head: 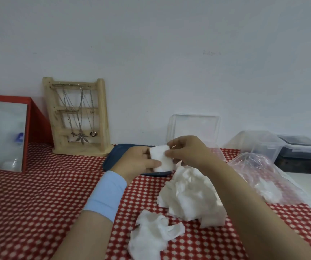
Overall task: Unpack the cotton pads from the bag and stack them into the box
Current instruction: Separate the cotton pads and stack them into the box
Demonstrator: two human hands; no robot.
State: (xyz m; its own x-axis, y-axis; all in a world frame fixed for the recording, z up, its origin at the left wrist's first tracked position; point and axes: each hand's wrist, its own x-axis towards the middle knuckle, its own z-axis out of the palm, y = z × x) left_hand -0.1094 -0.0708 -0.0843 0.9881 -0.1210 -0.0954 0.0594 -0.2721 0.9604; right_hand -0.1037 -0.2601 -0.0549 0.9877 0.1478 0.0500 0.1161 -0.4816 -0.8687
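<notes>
My left hand (138, 162) and my right hand (186, 152) both hold a small stack of white cotton pads (160, 158) above the table's middle. The left thumb and fingers grip its lower left side. The right thumb and fingers pinch its right edge. Below them a loose heap of cotton pads (190, 196) lies on the red patterned cloth, with a smaller crumpled heap (152, 235) nearer me. The clear plastic bag (263, 173), with some pads inside, lies to the right. A clear box (194, 128) stands behind my hands against the wall, its lower part hidden.
A dark blue tray (117, 156) lies under and behind my left hand. A wooden jewellery stand (79, 117) with necklaces and a red-framed mirror (4, 134) stand at the back left. Clear and dark lidded containers (282, 147) sit at the back right.
</notes>
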